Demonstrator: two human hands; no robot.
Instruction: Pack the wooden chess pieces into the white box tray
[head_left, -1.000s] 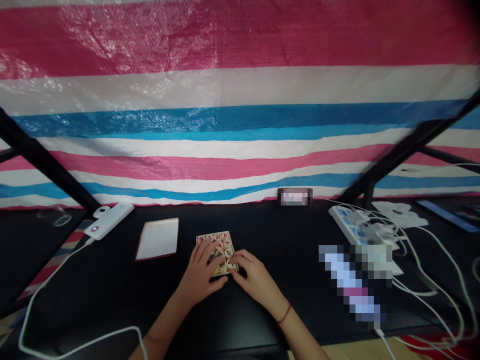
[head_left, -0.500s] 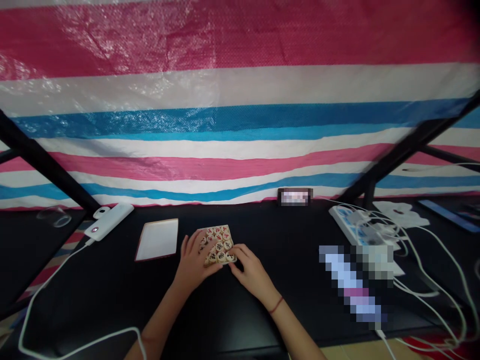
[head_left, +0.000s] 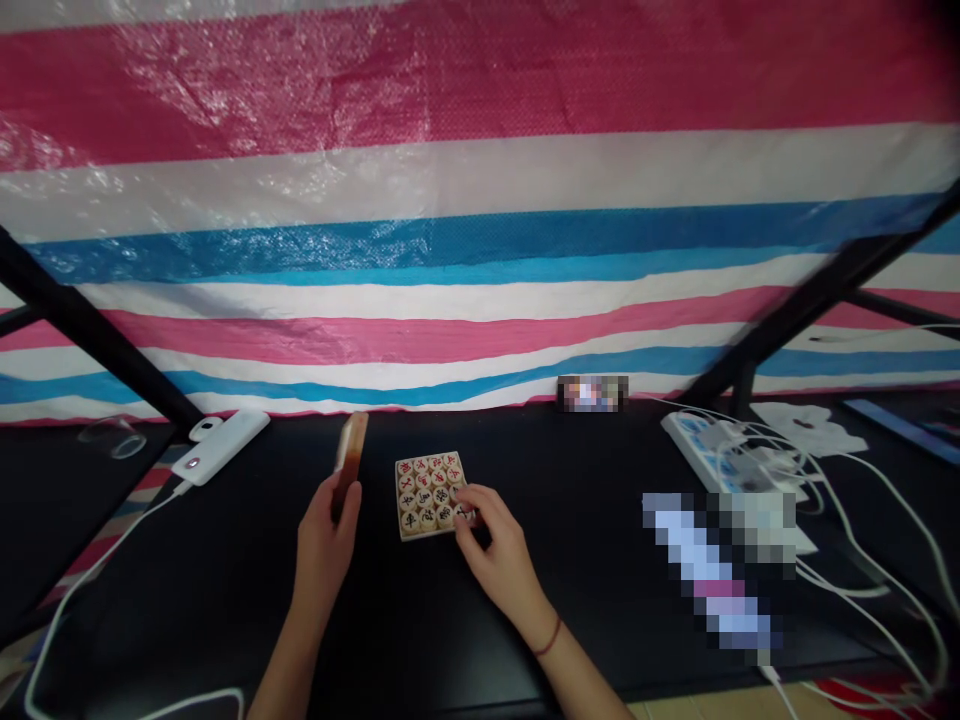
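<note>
Chess pieces (head_left: 424, 498), round and pale, packed in a small square box (head_left: 427, 534) at the lower middle of the frame. Laid flat in four rows of four: red signs in the top two rows, black signs in the low two (partly hidden at the right end, so hard to read there). Fitted side by side, with no big gap to spot. Full, by the look of it. Resting on a black worktop (head_left: 435, 620), with no cover on top.

To the left of the box, near but not touching: a thin lid (head_left: 352, 450), or what looks like one, turned up on its edge and leaning a bit. Pinched at its near end in the grip of the left hand (head_left: 330, 530), with the thumb on the right side. Hard to tell if lifted clear or just touching down.

At the lower right corner of the box: right hand (head_left: 504, 550), with thumb and fingers curled around the edge. Too hidden to tell if squeezing with that grip or only touching.

Done, as a best guess: pieces all in, rows neat. Not done: lid not on the box.
</note>
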